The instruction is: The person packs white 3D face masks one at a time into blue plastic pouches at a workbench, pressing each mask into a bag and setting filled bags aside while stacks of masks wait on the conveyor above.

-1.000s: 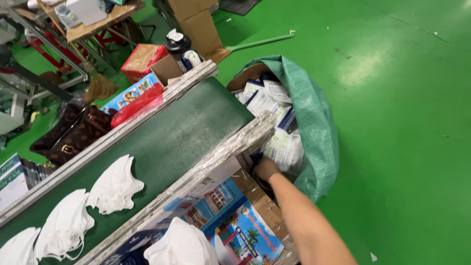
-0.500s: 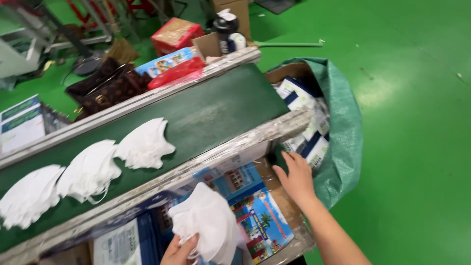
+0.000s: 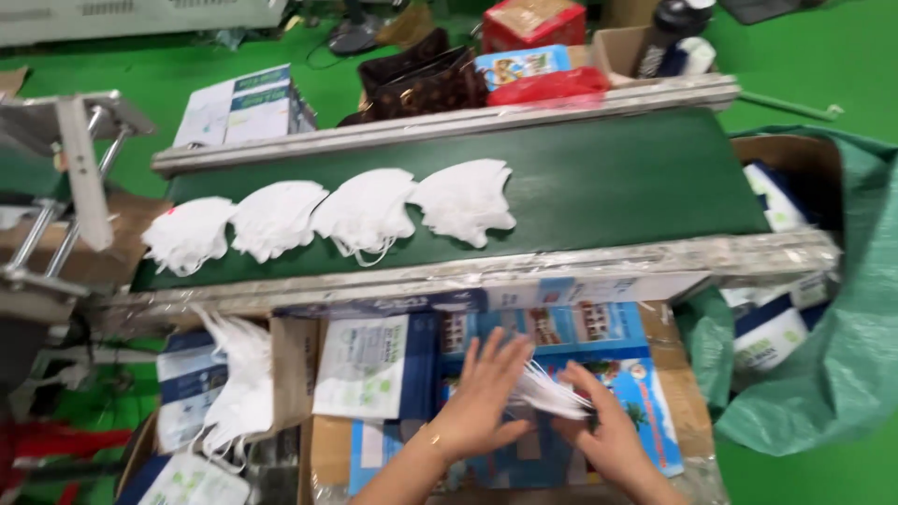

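My left hand and my right hand meet over a stack of flat white face masks, both gripping it above colourful blue cartons. Several white masks lie in a row on the dark green conveyor belt just beyond. A loose pile of white masks hangs over a box at my lower left.
A green woven sack holding packaged goods stands at the right beside a cardboard box. Behind the belt sit a brown handbag, a red packet, cartons and a dark bottle. A metal frame stands at the left.
My view has swung left along the belt. My right hand left the sack and joined the left hand on the stack of masks. More masks now lie on the belt.
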